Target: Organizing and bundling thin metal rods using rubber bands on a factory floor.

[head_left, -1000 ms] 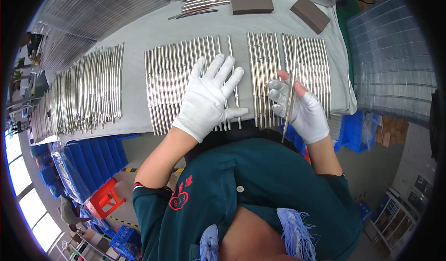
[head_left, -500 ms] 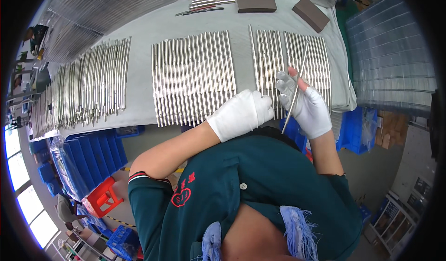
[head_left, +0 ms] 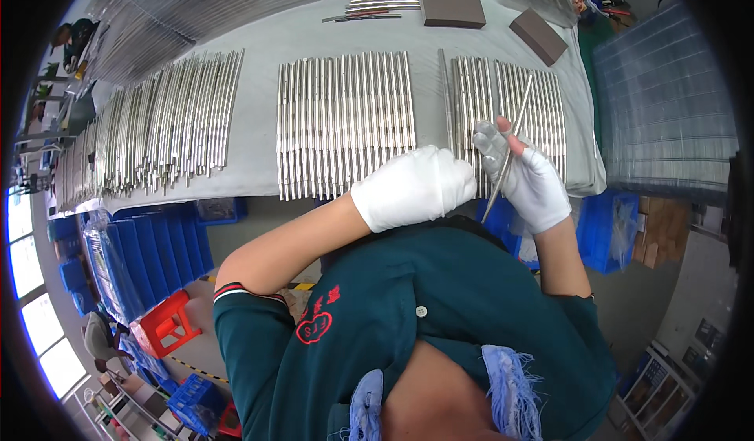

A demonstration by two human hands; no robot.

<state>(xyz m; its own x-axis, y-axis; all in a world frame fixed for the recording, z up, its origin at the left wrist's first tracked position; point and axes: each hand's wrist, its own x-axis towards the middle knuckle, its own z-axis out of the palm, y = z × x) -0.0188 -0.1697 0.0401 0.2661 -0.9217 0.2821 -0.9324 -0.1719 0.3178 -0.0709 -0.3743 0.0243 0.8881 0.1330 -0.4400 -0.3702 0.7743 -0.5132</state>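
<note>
While right fingers (head_left: 490,144) clamp a rod (head_left: 524,99); left fingers (head_left: 462,180) curl; grip hidden, cannot tell

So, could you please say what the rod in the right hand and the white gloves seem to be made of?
The rod looks like polished metal, given its silvery sheen. The gloves seem to be matte, soft fabric, judging by their creases; the exact fibre is unclear.

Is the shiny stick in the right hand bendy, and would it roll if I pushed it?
The shiny stick is probably stiff: it looks straight and metallic in the right hand. It may roll, since it looks round.
</note>
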